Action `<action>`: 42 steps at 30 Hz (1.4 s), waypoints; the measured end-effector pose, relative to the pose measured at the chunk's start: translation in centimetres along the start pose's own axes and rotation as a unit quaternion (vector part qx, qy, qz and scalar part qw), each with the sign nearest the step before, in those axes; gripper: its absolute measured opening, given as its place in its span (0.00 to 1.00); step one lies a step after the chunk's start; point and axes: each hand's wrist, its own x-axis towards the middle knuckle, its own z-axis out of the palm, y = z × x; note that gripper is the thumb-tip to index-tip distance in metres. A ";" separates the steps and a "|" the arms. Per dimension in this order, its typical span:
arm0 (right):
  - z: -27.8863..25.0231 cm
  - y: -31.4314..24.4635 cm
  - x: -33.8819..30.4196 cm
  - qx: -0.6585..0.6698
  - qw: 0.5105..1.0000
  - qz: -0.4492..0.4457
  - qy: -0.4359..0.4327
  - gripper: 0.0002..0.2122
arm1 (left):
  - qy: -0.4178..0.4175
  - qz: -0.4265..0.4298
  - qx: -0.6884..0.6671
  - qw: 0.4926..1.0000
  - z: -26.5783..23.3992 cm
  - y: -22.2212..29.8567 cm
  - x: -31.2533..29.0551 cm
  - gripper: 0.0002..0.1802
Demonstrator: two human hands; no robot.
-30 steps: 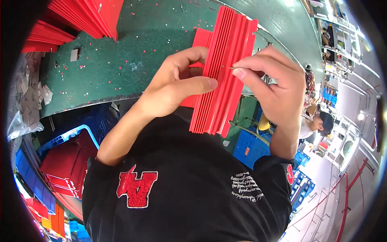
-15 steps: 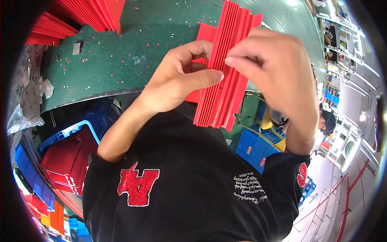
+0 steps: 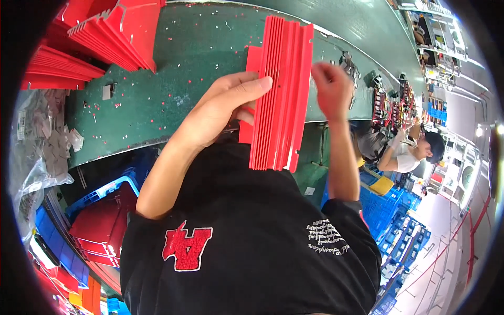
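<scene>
My left hand point(image 3: 223, 102) holds a long red ribbed profile point(image 3: 286, 94) nearly upright above the bench. Its thumb presses on the ribs, and the other fingers pass behind. The profile has parallel fins on its left side, a smoother right side, a small dark hole and notches near the right edge. A flat red section point(image 3: 254, 60) shows behind its left edge; whether it is the same part I cannot tell. Just right of the profile, apart from it, my right hand point(image 3: 334, 89) is curled closed and blurred. What its fingers hold, if anything, is hidden.
More red finned profiles point(image 3: 113, 39) stand at the bench's far left. Small red and white bits dot the green bench point(image 3: 178, 79), near a small grey piece point(image 3: 107, 92). Clear bags point(image 3: 42, 126) hang left; a blue crate point(image 3: 113, 184) sits below. Another person point(image 3: 409, 155) works at right.
My right hand has come off the profile's face and moved right of it. The profile has shifted slightly left and stands more upright, still in my left hand.
</scene>
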 end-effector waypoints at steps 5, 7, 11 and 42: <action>3.9 0.7 -4.2 0.071 0.996 0.060 0.012 0.06 | 0.012 -0.088 0.031 0.996 0.7 2.0 -0.3 0.23; 4.6 0.5 -4.6 0.095 0.993 0.040 0.058 0.05 | 0.027 -0.091 -0.002 0.996 0.5 2.2 -0.1 0.23; 5.5 0.9 -4.8 0.094 0.992 0.018 0.083 0.04 | 0.017 -0.081 -0.070 0.994 0.5 2.0 0.0 0.24; 3.3 1.9 -1.9 0.053 0.992 -0.019 -0.115 0.09 | 0.180 0.023 0.142 0.973 2.9 1.5 0.9 0.23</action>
